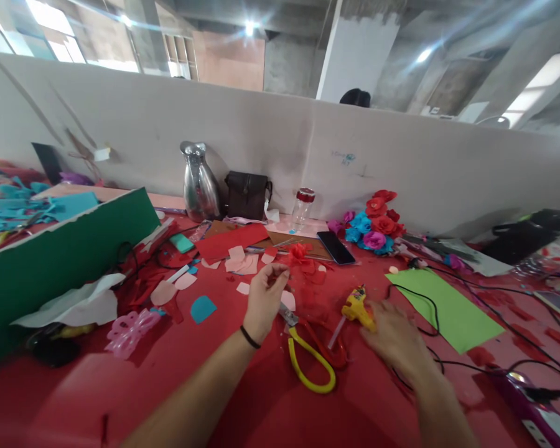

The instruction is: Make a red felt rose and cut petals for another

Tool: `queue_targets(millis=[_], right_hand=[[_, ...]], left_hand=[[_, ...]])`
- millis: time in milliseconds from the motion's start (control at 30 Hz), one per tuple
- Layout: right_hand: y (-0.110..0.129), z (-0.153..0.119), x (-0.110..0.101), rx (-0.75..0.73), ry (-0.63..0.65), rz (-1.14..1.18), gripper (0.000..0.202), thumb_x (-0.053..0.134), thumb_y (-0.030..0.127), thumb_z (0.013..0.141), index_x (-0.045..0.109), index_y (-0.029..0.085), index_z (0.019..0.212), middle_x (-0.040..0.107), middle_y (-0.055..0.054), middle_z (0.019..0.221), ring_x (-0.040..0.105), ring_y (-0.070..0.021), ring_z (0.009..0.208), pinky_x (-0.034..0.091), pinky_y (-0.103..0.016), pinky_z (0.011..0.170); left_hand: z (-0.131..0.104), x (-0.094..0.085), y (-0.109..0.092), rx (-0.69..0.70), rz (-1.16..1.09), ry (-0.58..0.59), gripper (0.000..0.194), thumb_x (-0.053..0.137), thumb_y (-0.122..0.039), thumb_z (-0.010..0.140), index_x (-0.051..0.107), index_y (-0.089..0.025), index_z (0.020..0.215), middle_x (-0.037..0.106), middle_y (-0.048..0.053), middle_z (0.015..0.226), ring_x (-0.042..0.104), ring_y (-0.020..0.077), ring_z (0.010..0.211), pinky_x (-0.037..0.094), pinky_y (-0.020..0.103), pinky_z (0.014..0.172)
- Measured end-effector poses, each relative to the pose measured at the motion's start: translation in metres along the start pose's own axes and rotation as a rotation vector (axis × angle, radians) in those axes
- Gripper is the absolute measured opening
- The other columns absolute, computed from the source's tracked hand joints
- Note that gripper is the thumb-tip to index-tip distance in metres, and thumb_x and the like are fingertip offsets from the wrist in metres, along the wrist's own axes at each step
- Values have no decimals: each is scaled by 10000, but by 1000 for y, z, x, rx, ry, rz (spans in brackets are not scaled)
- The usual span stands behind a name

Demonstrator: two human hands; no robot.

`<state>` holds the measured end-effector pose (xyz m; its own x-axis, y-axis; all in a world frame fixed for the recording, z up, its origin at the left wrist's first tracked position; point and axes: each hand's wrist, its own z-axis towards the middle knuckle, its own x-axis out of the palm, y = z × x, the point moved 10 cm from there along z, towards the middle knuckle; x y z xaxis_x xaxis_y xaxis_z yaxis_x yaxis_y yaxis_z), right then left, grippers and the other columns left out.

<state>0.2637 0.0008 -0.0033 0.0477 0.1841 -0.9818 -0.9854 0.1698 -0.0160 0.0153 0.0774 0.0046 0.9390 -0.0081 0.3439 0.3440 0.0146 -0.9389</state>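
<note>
My left hand (267,297), with a black band at the wrist, is closed in a pinch near the middle of the table. A red paper flower (299,252) shows just beyond its fingertips; what the pinch holds is too small to make out. My right hand (394,336) is closed on the yellow glue gun (356,308), which has a clear glue stick in it. Between my hands lie large scissors (312,367) with one yellow and one red handle loop. Pink paper pieces (242,261) and a blue paper petal (203,308) rest beyond and left of my left hand.
A green board (70,267) stands at the left. Along the wall are a metal jug (200,183), a dark bag (247,196), a glass jar (302,211) and a flower bunch (378,227). A phone (336,247), green sheet (448,311) and black cables lie farther right.
</note>
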Motion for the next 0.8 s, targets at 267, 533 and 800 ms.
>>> queue_targets(millis=[267,533,800], right_hand=[[3,2,22,10,-18,25,264,547,108,676,608,160,928,651,-142,904,633,-235,750,458,-309,614],[15,11,-42,-8,-221,488,242,494,393,845,608,198,758,656,-54,664,637,-220,625,477,-308,586],[63,5,-38,-150,-113,1005,410,524,587,836,615,194,765,613,-3,570,586,-155,504,505,-261,517]], left_hand=[[3,-6,2,5,-17,-37,210,686,-311,660,654,-143,782,570,-32,574,415,53,419,298,192,415],[6,-9,16,-145,-178,-40,318,747,-356,592,621,-144,793,582,-37,563,356,26,367,238,182,383],[8,-14,23,-210,-183,-68,323,755,-346,565,629,-150,789,610,-26,570,362,27,357,213,182,373]])
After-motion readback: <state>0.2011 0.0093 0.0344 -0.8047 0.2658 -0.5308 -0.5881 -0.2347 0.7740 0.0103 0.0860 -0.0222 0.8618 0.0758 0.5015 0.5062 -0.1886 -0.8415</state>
